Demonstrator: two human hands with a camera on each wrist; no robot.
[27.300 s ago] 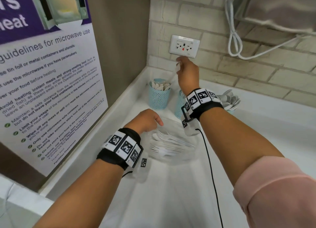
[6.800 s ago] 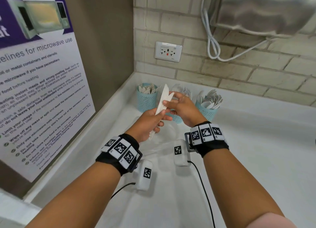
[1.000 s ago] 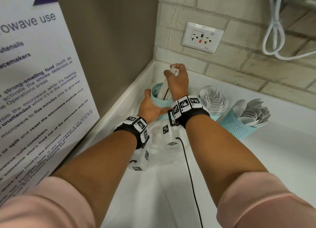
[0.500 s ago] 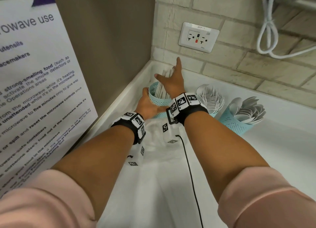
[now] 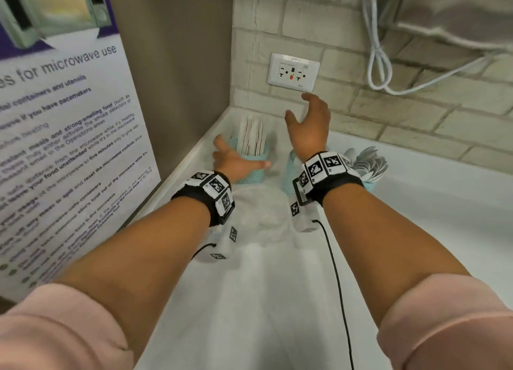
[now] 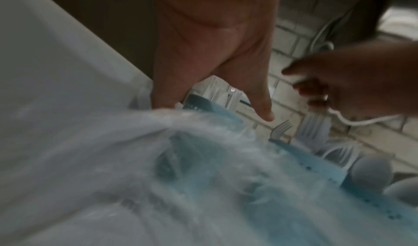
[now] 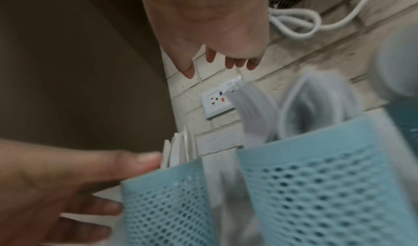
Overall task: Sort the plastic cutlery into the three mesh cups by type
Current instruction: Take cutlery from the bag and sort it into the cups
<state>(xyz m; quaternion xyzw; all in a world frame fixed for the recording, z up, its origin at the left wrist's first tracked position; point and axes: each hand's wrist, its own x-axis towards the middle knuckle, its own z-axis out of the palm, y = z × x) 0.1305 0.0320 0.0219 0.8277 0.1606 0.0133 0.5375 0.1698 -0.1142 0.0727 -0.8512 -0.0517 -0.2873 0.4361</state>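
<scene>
Three teal mesh cups stand in the counter's back corner. The left cup (image 5: 251, 172) (image 7: 167, 196) holds white knives (image 5: 251, 136) (image 7: 181, 148). My left hand (image 5: 236, 161) (image 6: 212, 103) lies against it, thumb and fingers straight and spread either side. My right hand (image 5: 308, 119) (image 7: 221, 58) hovers above and behind, fingers loose, holding nothing. The middle cup (image 5: 290, 172) (image 7: 316, 187) holds forks (image 6: 312, 128) and is mostly hidden behind my right wrist in the head view. The right cup (image 5: 370, 185) holds spoons (image 5: 366, 162).
A crumpled clear plastic bag (image 5: 266, 208) (image 6: 135, 160) lies on the white counter (image 5: 277, 300) in front of the cups. A brick wall with an outlet (image 5: 293, 71) and a looped white cable (image 5: 380, 58) is behind. A poster panel (image 5: 63, 147) stands on the left.
My right hand has let go of the knives in the left cup and lifted up and to the right. My left hand has loosened from gripping the cup to spread fingers.
</scene>
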